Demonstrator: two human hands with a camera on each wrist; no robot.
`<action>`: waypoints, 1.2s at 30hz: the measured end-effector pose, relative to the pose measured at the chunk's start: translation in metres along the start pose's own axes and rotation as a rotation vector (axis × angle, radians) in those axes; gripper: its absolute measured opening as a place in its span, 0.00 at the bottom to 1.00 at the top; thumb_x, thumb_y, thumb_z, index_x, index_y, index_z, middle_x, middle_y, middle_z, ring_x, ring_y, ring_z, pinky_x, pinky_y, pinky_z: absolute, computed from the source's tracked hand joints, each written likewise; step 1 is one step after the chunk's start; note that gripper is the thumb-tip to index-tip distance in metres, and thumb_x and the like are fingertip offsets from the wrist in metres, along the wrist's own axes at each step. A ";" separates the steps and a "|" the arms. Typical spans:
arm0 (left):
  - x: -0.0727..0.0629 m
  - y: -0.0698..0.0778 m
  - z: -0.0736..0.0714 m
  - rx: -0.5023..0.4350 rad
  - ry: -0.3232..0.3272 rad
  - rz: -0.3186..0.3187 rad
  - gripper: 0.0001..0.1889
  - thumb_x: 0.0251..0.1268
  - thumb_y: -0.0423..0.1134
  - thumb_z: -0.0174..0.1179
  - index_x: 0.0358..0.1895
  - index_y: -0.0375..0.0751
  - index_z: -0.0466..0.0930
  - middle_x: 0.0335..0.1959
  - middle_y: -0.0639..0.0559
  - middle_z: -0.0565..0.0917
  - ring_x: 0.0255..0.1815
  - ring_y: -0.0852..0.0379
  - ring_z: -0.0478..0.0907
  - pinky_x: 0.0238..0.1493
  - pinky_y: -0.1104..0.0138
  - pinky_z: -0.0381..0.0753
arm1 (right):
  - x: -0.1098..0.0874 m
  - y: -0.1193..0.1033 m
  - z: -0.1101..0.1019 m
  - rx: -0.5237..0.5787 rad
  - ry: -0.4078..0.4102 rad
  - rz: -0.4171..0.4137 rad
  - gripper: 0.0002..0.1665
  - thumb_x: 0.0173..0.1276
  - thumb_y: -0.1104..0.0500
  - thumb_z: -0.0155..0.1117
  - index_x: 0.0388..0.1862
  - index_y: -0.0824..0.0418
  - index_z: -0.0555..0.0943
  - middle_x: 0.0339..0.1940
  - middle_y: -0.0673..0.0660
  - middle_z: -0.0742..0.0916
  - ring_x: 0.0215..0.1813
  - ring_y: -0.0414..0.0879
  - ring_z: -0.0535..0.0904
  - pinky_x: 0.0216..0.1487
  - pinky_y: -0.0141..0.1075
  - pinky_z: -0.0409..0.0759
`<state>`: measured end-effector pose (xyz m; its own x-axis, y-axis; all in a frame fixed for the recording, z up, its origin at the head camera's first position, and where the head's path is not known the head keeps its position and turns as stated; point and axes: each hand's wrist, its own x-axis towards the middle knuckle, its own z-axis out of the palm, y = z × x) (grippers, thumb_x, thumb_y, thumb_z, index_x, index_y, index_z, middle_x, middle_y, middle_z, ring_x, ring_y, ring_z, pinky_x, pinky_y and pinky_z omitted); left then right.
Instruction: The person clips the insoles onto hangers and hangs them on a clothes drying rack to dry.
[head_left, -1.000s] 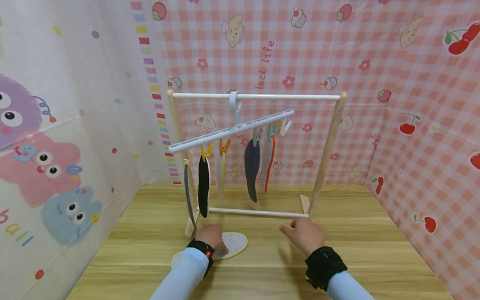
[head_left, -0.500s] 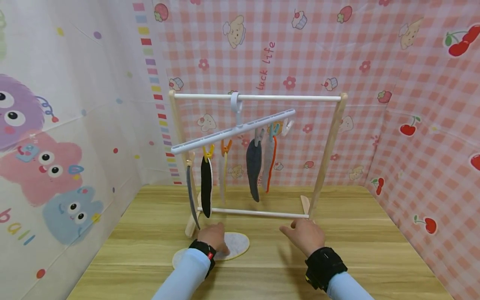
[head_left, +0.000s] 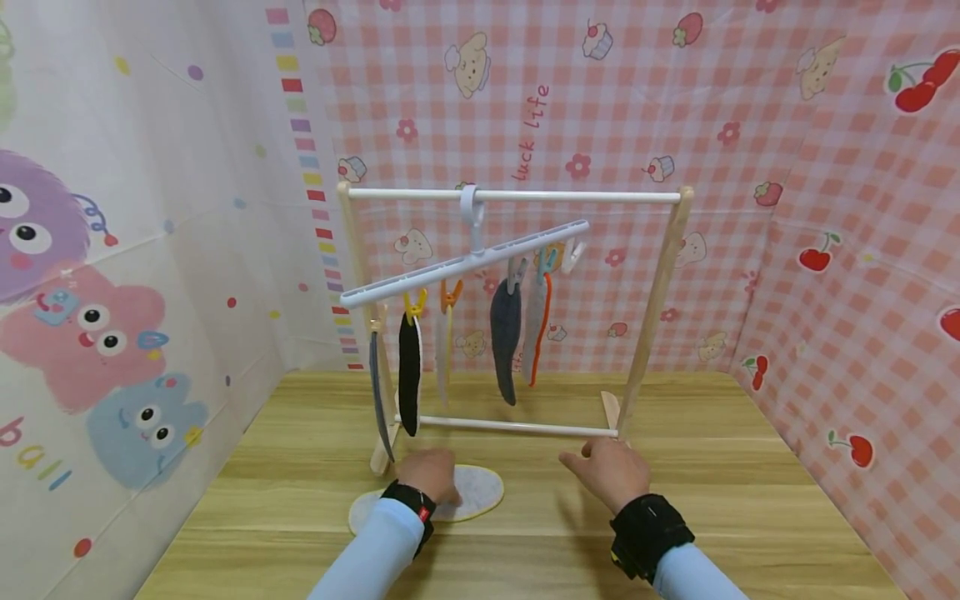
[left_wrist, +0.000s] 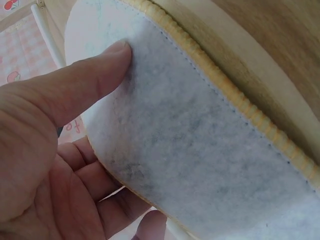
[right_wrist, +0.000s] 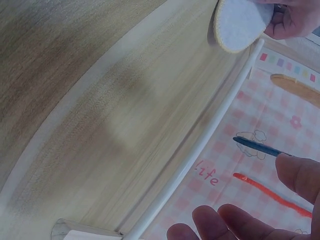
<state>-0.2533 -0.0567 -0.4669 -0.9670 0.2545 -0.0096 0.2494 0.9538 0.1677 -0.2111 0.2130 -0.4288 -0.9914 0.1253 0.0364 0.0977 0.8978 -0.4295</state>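
A white insole [head_left: 480,492] with yellow edging is low over the table, in front of the rack. My left hand [head_left: 431,475] pinches its side, thumb on the pale face and curled fingers underneath, as the left wrist view shows the insole [left_wrist: 200,135] up close. To the right, my right hand [head_left: 611,475] hovers near the rack's lower bar with loosely bent fingers and holds nothing. In the right wrist view its fingertips [right_wrist: 235,220] show apart. Part of the insole is hidden behind my left hand and wrist.
A wooden rack [head_left: 660,292] with white bars carries a tilted white hanger [head_left: 405,283]. Several insoles hang from its clips, among them a black one [head_left: 409,375], a dark grey one [head_left: 506,337] and an orange-edged one [head_left: 534,333]. A white clip [head_left: 573,255] hangs at the right end.
My left hand and the insole have shifted slightly to the right. The right hand stays in place.
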 end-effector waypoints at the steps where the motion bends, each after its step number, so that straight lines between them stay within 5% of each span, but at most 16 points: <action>1: 0.001 0.000 0.001 0.002 0.006 0.009 0.19 0.36 0.45 0.82 0.25 0.43 0.78 0.26 0.50 0.81 0.31 0.50 0.80 0.33 0.56 0.78 | 0.000 0.000 0.000 0.000 -0.001 0.001 0.26 0.63 0.39 0.67 0.40 0.62 0.88 0.31 0.56 0.87 0.30 0.48 0.79 0.28 0.42 0.73; 15: 0.005 0.005 0.002 0.030 0.020 0.073 0.17 0.41 0.42 0.79 0.27 0.43 0.79 0.27 0.50 0.82 0.32 0.50 0.81 0.33 0.54 0.79 | 0.001 0.001 -0.001 0.008 -0.017 0.013 0.26 0.63 0.39 0.67 0.41 0.62 0.88 0.31 0.55 0.87 0.30 0.47 0.79 0.28 0.41 0.73; 24: 0.006 0.011 -0.006 -0.007 0.005 0.103 0.14 0.48 0.37 0.75 0.20 0.44 0.74 0.20 0.54 0.76 0.24 0.56 0.75 0.28 0.58 0.76 | 0.000 0.000 -0.005 0.027 -0.027 0.017 0.26 0.64 0.40 0.66 0.42 0.62 0.88 0.35 0.58 0.88 0.32 0.48 0.81 0.30 0.42 0.75; 36: 0.008 0.015 -0.018 0.011 0.170 0.221 0.12 0.56 0.37 0.70 0.22 0.44 0.76 0.22 0.52 0.78 0.28 0.52 0.78 0.28 0.59 0.76 | 0.000 0.002 -0.005 0.030 -0.023 0.009 0.26 0.64 0.39 0.66 0.40 0.61 0.88 0.30 0.54 0.86 0.29 0.47 0.78 0.27 0.40 0.71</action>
<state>-0.2579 -0.0435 -0.4471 -0.8835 0.4273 0.1919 0.4553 0.8798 0.1369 -0.2103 0.2165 -0.4253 -0.9923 0.1235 0.0113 0.1047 0.8836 -0.4563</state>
